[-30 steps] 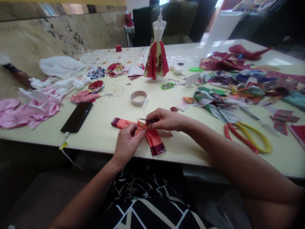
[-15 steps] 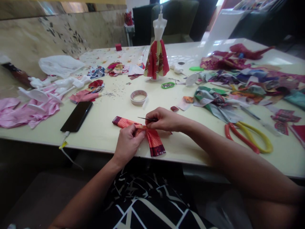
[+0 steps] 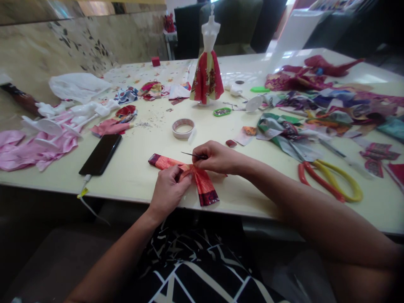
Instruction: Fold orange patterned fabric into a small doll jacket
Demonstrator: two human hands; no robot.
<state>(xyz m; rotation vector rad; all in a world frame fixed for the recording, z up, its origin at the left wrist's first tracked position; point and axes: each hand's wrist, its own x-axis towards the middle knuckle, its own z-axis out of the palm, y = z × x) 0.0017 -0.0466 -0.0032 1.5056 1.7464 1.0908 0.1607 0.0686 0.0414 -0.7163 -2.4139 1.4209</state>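
Observation:
An orange cloth piece (image 3: 204, 183) with dark beaded ends lies folded near the table's front edge. My left hand (image 3: 169, 185) pinches its middle between thumb and fingers. Just to the right, my right hand (image 3: 217, 158) is closed around a thin dark pointed tool (image 3: 189, 154), its tip pointing left, and its fingertips touch the gathered part of the cloth. What lies under the fingertips is hidden. Behind the hands is a roll of tape (image 3: 183, 128) with a loose end.
A phone (image 3: 101, 155) with a cable is at the left, near white mannequin parts and pink cloth (image 3: 57, 153). A small mannequin (image 3: 207, 75) in a red skirt stands behind. Scissors (image 3: 322, 181) and cloth scraps (image 3: 315, 105) lie at the right.
My right hand's fingertips have shifted slightly at the gathered cloth, and the tool has tilted a little. My left hand keeps nearly the same place.

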